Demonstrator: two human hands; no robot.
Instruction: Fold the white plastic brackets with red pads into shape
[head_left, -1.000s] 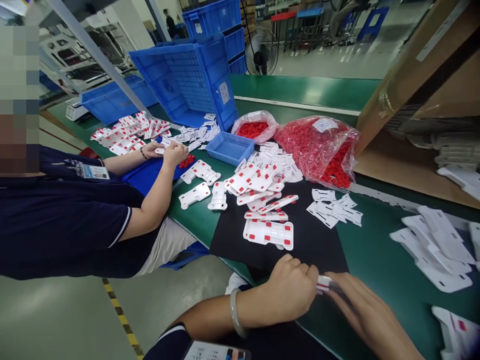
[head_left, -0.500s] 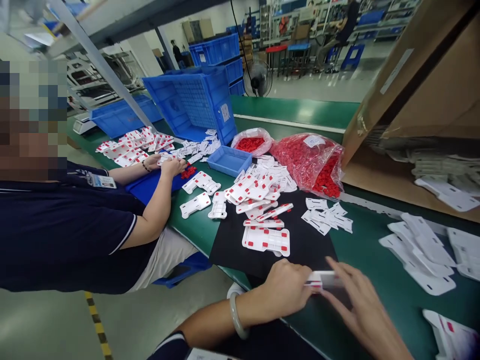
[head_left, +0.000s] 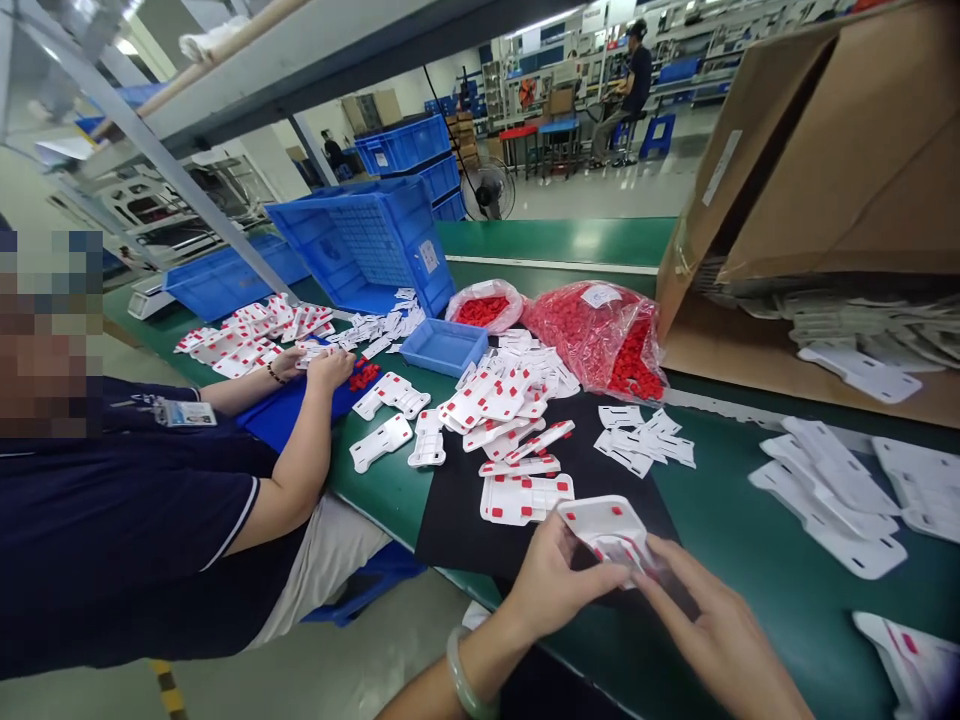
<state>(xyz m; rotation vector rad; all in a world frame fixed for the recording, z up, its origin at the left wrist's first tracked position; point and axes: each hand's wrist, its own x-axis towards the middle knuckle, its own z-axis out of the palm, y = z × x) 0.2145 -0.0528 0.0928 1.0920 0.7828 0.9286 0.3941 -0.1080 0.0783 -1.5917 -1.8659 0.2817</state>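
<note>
Left hand [head_left: 551, 580] and right hand [head_left: 709, 625], grips clenched on white plastic plate [head_left: 607, 528]

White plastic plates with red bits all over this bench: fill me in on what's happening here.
The person wearing the camera holds one white plastic plate in both hands, left hand and right hand, above a black mat on the green bench. More plates with red inserts are piled ahead on the mat, beside a bag of red pieces. Plain white plates lie to the right. A co-worker in a dark shirt handles parts farther along the bench.
</note>
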